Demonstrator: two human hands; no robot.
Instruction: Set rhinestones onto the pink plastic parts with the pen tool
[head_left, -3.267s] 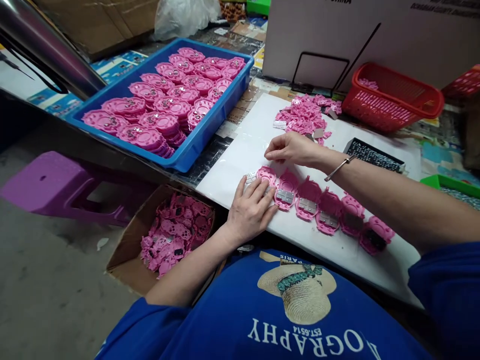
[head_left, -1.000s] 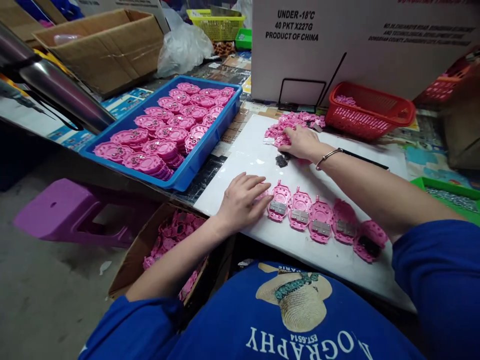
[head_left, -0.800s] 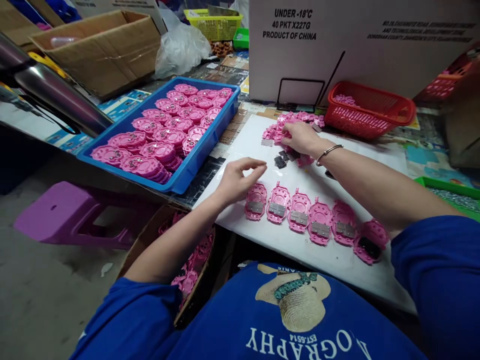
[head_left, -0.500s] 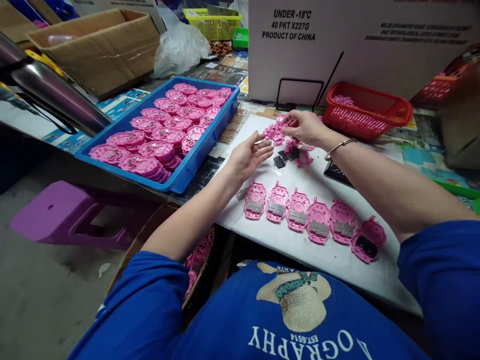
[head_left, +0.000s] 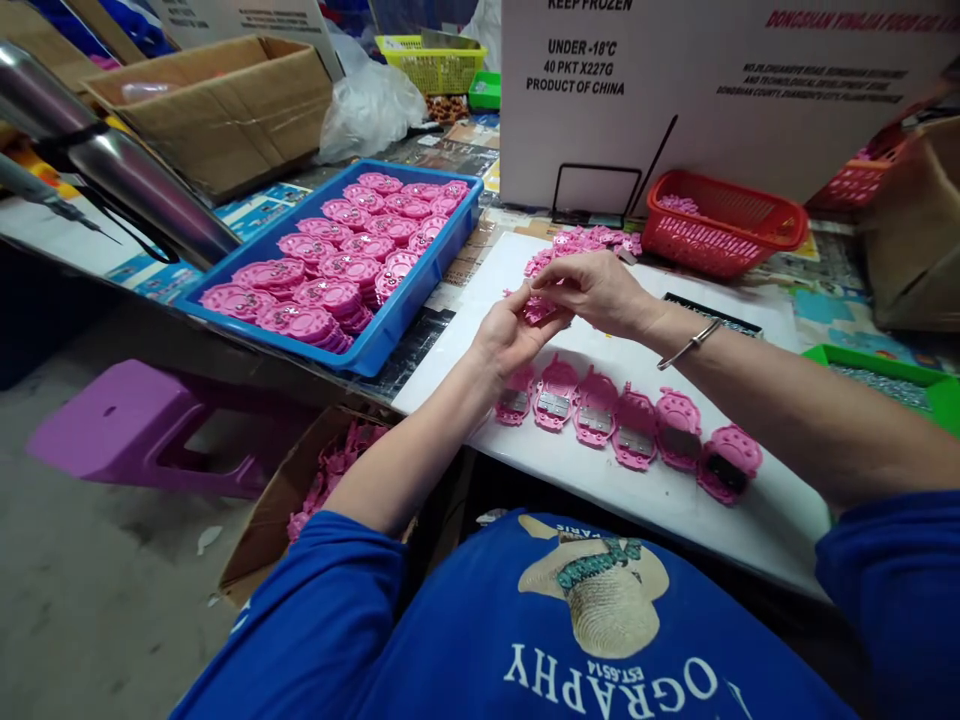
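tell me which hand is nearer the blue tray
Left: the left hand is to the right of the blue tray, apart from it; the right hand is farther right.

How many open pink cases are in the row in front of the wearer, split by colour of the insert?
Pink cases with grey inserts: 5
Pink case with a black insert: 1
Total: 6
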